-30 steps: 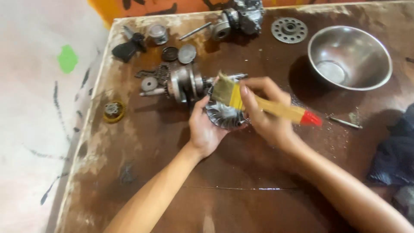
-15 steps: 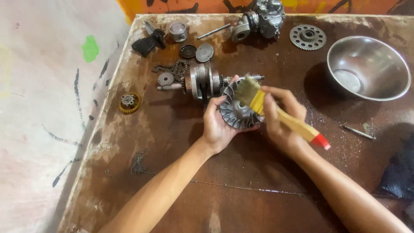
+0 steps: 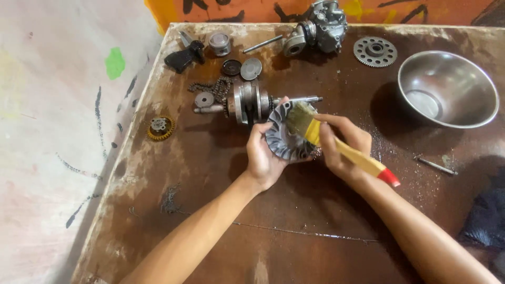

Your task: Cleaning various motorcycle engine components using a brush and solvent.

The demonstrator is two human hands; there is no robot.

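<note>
The left hand (image 3: 263, 158) is cupping a round finned metal disc (image 3: 286, 139) from below, its grip wrapped around the disc's edge and holding it just above the brown worktop (image 3: 210, 173). The right hand (image 3: 342, 144) is gripping a paintbrush (image 3: 336, 144) by its yellow handle, and the bristles are lying against the disc's upper face. Just behind the disc a crankshaft (image 3: 250, 102) is lying beside a chain (image 3: 215, 89), and a steel bowl (image 3: 447, 87) is sitting well off to the right.

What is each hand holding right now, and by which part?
The left hand grips the finned metal disc by its rim. The right hand holds the paintbrush by its yellow handle, bristles on the disc.
</note>
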